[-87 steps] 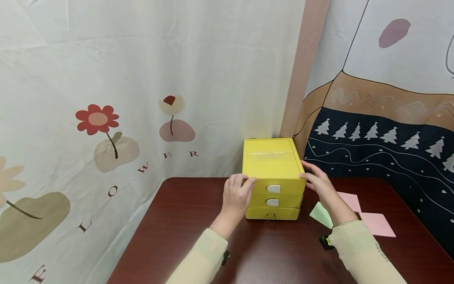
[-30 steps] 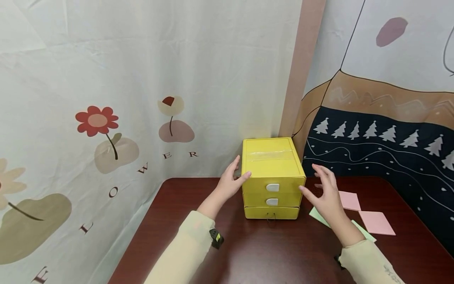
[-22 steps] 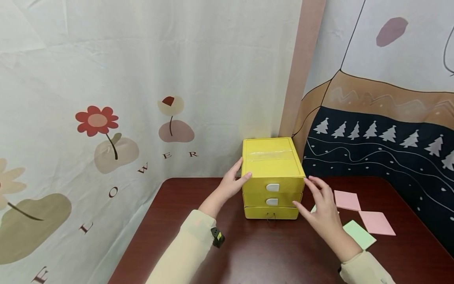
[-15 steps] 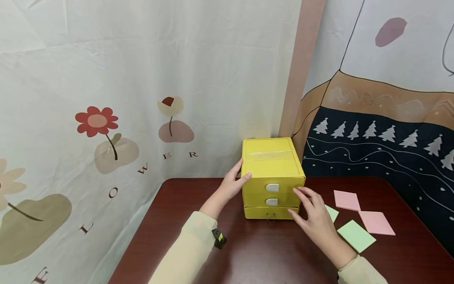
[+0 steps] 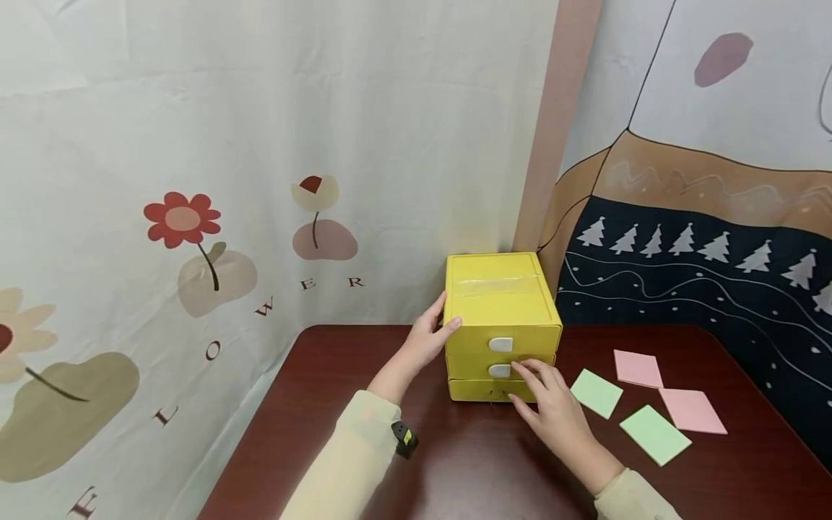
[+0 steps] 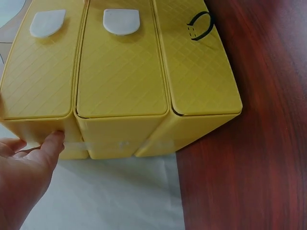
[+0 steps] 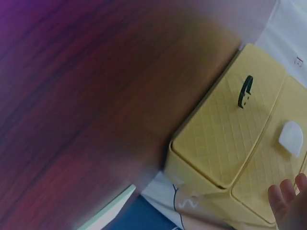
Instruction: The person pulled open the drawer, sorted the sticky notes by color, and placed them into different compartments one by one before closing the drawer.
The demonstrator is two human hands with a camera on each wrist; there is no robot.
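A yellow three-drawer box stands on the table. White tabs mark its top drawer and middle drawer; a dark loop is on the bottom one. My left hand rests against the box's left side, thumb by the upper front corner; its fingers are partly hidden in the head view. In front of the lower drawers is my right hand, fingers loosely bent and fingertips close to the middle white tab. Whether they touch it, I cannot tell. All drawers look pushed in.
To the right of the box lie two green note pads and two pink ones on the dark red-brown table. A printed curtain hangs directly behind the box.
My left hand has shifted from the top front edge to the box's left side. My right hand has left the right side, moving down and left to the drawer fronts, uncovering the green pads.
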